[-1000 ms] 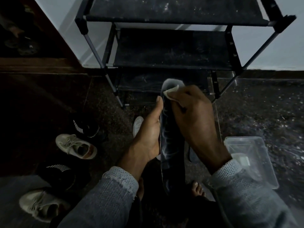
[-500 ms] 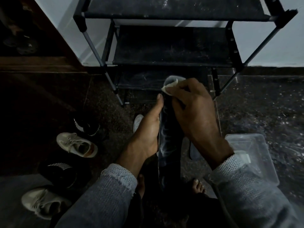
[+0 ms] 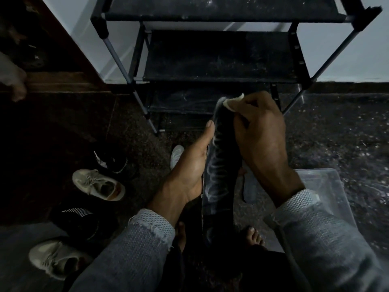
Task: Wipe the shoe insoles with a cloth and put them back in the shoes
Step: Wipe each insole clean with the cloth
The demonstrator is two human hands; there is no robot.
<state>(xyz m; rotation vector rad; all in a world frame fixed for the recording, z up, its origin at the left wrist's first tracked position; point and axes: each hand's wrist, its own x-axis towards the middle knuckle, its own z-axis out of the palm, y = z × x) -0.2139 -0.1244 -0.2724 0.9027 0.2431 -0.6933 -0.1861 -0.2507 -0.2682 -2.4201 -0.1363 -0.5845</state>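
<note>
A long dark insole (image 3: pixel 219 175) with pale wet streaks stands on end in front of me. My left hand (image 3: pixel 191 165) grips its left edge, thumb along the side. At the insole's top end my right hand (image 3: pixel 261 135) pinches a small pale cloth (image 3: pixel 232 103) against it. Two beige sneakers (image 3: pixel 99 184) (image 3: pixel 52 260) and two black striped shoes (image 3: pixel 109 161) (image 3: pixel 77 220) lie on the floor to the left. Another light insole (image 3: pixel 176 155) lies behind my left hand, and a dark one (image 3: pixel 248 188) lies partly hidden under my right wrist.
A black shoe rack (image 3: pixel 221 57) stands straight ahead against the wall. A clear plastic tub (image 3: pixel 328 197) sits on the dark speckled floor under my right sleeve. My bare feet (image 3: pixel 254 237) show below the insole. Someone else's foot (image 3: pixel 14 83) is at the far left edge.
My right hand has slid the cloth up the insole to its top end. My left hand has kept its hold on the insole's edge.
</note>
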